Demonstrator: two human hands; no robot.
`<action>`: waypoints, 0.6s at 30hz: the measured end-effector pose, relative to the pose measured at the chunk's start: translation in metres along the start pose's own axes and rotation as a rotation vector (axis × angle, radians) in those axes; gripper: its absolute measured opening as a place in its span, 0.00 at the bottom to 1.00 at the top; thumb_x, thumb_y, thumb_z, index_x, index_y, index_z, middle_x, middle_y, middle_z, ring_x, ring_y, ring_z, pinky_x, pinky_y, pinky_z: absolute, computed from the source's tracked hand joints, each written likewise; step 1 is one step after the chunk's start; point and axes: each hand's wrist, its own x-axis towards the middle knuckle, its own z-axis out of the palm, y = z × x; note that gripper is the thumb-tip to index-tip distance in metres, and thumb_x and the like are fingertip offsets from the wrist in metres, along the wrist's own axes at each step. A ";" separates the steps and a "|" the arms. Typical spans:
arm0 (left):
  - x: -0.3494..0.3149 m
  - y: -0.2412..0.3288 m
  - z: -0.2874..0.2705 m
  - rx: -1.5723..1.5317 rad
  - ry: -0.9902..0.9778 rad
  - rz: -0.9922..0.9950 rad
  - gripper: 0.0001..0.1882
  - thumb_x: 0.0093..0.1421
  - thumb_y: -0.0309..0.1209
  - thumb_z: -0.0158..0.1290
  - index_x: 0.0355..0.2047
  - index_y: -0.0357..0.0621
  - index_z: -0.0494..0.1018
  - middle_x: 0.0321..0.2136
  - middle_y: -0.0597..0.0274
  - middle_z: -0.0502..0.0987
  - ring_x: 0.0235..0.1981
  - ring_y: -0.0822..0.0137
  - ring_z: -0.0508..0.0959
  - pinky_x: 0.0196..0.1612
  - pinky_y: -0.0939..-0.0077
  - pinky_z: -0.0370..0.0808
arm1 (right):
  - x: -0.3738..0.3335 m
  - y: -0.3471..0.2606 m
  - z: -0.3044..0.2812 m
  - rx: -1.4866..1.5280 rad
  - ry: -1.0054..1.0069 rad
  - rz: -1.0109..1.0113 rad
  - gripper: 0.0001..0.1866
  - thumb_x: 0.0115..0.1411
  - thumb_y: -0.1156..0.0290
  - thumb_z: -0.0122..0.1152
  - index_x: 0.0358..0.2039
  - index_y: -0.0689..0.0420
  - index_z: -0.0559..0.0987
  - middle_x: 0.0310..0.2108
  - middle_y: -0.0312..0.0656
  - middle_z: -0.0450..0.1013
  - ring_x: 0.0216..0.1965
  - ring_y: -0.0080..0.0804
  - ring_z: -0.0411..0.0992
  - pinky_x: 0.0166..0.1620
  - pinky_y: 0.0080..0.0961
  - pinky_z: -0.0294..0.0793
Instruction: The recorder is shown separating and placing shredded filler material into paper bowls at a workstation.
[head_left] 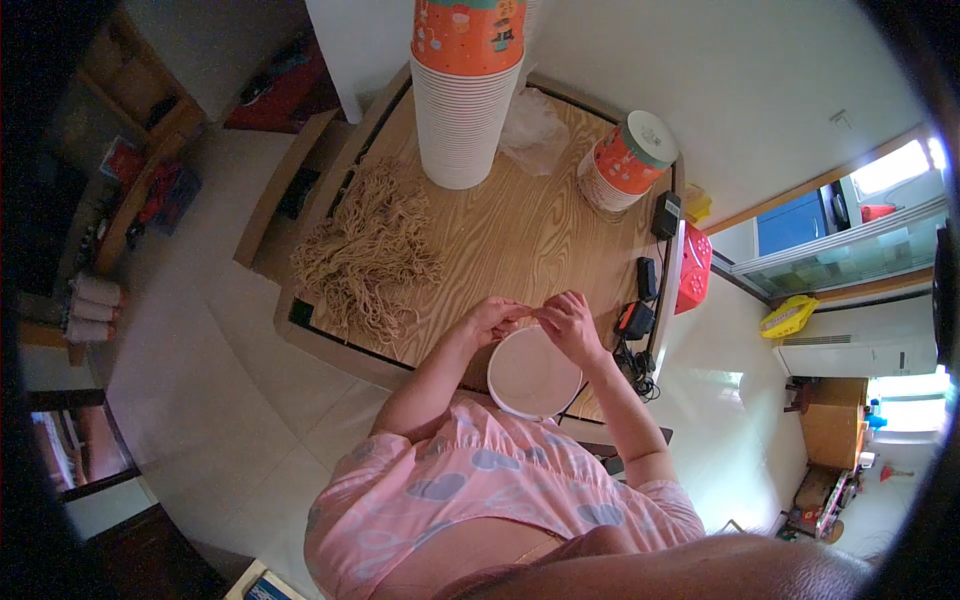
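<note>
A white round paper bucket [535, 372] stands at the table's near edge against my body, its open mouth facing up. Just past its far rim my left hand [497, 319] is closed in a pinch. My right hand [569, 326] is also pinched, its fingertips almost meeting the left ones. What lies between the fingers is too small to make out. To the left of my hands spreads a loose heap of tan strings [370, 250]. A tall stack of nested paper buckets [462, 120], white rims below and an orange printed one on top, rises at the back.
On the wood-grain table [525, 235], a short stack of orange printed buckets [630, 165] sits upside down at the far right. A clear plastic bag [533, 130] lies beside the tall stack. Black adapters and cables [633, 325] line the right edge, with a red plastic stool [694, 268] beyond it.
</note>
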 end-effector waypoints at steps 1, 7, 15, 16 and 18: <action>0.000 0.001 0.000 0.000 0.000 0.000 0.09 0.55 0.32 0.49 0.31 0.39 0.72 0.10 0.73 0.62 0.08 0.81 0.57 0.10 0.87 0.51 | 0.001 0.001 -0.002 0.001 -0.007 -0.037 0.07 0.43 0.74 0.58 0.26 0.54 0.74 0.26 0.37 0.67 0.32 0.35 0.66 0.39 0.32 0.63; 0.000 0.002 0.003 0.016 0.078 -0.036 0.08 0.53 0.30 0.51 0.30 0.39 0.73 0.10 0.74 0.60 0.09 0.81 0.56 0.11 0.87 0.51 | 0.009 0.003 -0.008 -0.022 -0.105 -0.074 0.08 0.41 0.77 0.59 0.25 0.55 0.74 0.26 0.39 0.68 0.31 0.35 0.66 0.37 0.30 0.65; 0.019 -0.013 0.003 0.164 0.202 0.095 0.06 0.50 0.28 0.54 0.27 0.40 0.74 0.12 0.72 0.67 0.09 0.81 0.60 0.10 0.86 0.54 | -0.002 0.040 0.020 0.725 -0.405 0.749 0.06 0.50 0.69 0.54 0.25 0.59 0.73 0.18 0.30 0.64 0.20 0.21 0.61 0.25 0.18 0.61; 0.021 -0.014 0.001 0.163 0.206 0.095 0.06 0.50 0.28 0.54 0.27 0.40 0.74 0.12 0.72 0.67 0.09 0.81 0.60 0.10 0.86 0.54 | 0.001 0.039 0.020 0.844 -0.434 0.820 0.06 0.52 0.69 0.53 0.25 0.59 0.73 0.17 0.28 0.61 0.19 0.16 0.58 0.22 0.13 0.56; 0.023 -0.016 -0.002 0.225 0.255 0.116 0.05 0.49 0.28 0.55 0.27 0.42 0.73 0.13 0.71 0.68 0.09 0.82 0.61 0.10 0.85 0.55 | 0.005 0.036 0.017 0.920 -0.445 0.909 0.06 0.52 0.69 0.52 0.24 0.58 0.73 0.17 0.28 0.62 0.19 0.16 0.58 0.22 0.12 0.55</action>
